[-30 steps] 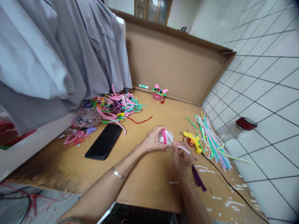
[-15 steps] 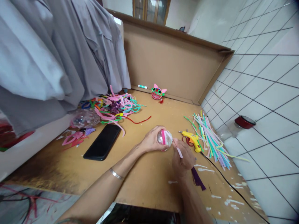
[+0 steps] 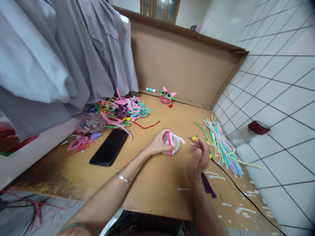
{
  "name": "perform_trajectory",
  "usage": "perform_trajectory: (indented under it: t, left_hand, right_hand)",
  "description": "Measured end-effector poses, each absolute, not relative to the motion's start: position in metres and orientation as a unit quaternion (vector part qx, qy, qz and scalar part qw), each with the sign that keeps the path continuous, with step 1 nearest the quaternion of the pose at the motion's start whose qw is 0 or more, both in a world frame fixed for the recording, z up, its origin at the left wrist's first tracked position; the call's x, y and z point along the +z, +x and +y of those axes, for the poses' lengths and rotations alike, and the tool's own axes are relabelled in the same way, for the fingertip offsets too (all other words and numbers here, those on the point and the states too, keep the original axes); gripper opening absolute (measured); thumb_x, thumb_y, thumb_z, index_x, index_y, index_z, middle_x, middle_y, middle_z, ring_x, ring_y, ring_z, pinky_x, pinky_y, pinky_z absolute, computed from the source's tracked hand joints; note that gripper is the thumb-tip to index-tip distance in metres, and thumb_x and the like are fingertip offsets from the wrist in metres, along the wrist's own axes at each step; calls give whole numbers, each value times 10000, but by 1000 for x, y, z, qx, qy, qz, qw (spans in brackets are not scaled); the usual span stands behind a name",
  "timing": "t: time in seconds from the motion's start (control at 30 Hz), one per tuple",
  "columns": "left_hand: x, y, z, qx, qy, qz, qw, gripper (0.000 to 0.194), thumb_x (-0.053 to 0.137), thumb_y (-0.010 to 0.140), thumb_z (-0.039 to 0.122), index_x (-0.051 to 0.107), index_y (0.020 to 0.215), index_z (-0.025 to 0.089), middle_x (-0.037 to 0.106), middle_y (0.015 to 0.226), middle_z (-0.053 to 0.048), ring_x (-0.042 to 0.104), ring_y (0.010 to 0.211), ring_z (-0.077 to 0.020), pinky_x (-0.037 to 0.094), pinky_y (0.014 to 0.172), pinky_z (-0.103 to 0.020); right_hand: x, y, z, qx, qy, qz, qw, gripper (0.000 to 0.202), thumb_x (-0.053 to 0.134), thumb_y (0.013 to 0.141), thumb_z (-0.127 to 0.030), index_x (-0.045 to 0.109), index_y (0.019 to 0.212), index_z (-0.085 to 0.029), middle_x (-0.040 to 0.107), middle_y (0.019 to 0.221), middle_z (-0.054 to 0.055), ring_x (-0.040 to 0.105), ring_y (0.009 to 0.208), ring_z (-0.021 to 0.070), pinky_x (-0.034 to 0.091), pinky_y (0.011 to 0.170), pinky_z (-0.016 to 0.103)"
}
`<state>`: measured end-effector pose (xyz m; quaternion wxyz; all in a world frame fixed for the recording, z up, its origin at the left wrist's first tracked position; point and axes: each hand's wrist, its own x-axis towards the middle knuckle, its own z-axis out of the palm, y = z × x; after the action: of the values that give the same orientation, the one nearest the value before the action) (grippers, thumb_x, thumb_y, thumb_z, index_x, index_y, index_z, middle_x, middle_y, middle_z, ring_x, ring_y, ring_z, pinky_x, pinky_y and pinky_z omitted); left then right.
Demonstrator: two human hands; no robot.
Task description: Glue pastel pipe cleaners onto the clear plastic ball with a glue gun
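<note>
Left hand (image 3: 158,143) grips the clear ball (image 3: 175,144). Right hand (image 3: 199,159), fingers loosely curled, is near the yellow glue gun (image 3: 195,139); whether it holds anything cannot be determined.

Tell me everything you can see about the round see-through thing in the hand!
The ball looks like clear, shiny plastic. A bright pink band runs around its middle, nearly upright. The side right of the band looks whiter and cloudier. A pale, fuzzy-looking strip lies on top, and its loose end pokes out to the right. The left hand grips the ball from the left, while the right hand is apart from it.
</note>
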<state>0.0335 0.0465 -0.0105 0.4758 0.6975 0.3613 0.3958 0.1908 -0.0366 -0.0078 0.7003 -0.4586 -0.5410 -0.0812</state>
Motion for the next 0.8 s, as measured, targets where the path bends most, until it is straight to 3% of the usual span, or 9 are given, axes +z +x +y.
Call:
perform_trajectory:
  t: [0.17, 0.43, 0.8]
  left_hand:
    - [-10, 31, 48, 389, 686, 340, 513, 606, 805, 552, 354, 533, 1070, 195, 569, 878, 29, 534, 793, -149, 455, 761, -267]
    - [-8, 30, 44, 351, 716, 313, 515, 609, 794, 566, 312, 526, 1098, 191, 546, 879, 25, 511, 789, -146, 438, 728, -255]
    - [-9, 28, 41, 329, 760, 263, 494, 670, 811, 531, 242, 514, 1129, 192, 595, 1034, -18, 573, 933, -191, 487, 872, -318]
  right_hand:
    - [-4, 192, -33, -56, -528, -578, 619, 280, 440, 967, -310, 650, 1098, -178, 647, 996, 87, 616, 914, 195, 507, 826, 366]
    - [-13, 193, -26, -27, -546, -651, 527, 284, 402, 965, -252, 658, 1075, -200, 637, 1026, 77, 578, 1008, 205, 458, 927, 395]
    - [-22, 199, -16, 98, -553, -608, 561, 270, 436, 893, -254, 688, 971, -195, 676, 995, 62, 603, 983, 196, 472, 903, 358]
